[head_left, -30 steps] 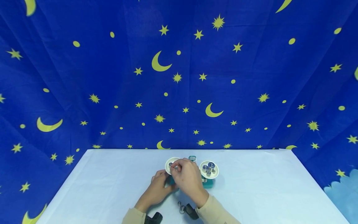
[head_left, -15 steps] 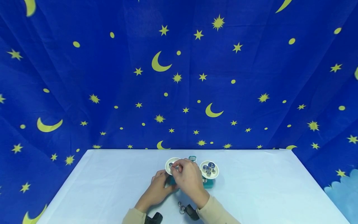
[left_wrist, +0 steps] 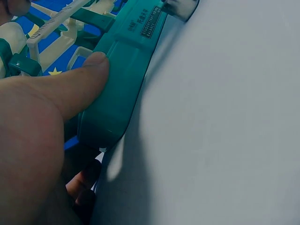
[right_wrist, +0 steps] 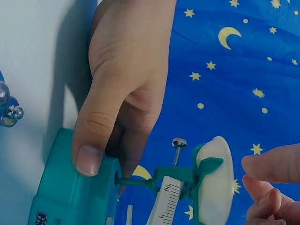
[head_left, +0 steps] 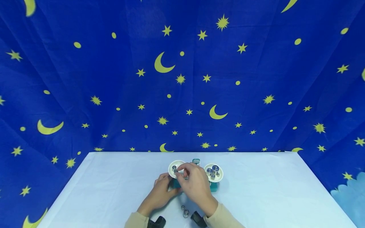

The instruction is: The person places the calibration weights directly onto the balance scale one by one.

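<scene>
My left hand (head_left: 161,190) is gripping the near-left end of a green balance (left_wrist: 117,89) at twelve o'clock, thumb lying along its base. My right hand (head_left: 197,185) is arching over the ten o'clock white pan (head_left: 179,164), thumb and forefinger slightly parted; I cannot tell whether they are pinching anything. A silvery weight (head_left: 174,168) is standing beside them. The two o'clock pan (head_left: 215,180) is holding four shiny weights (head_left: 215,169). A printed strip (right_wrist: 165,199) is crossing the balance. Two loose weights (head_left: 186,213) are standing toward six o'clock.
</scene>
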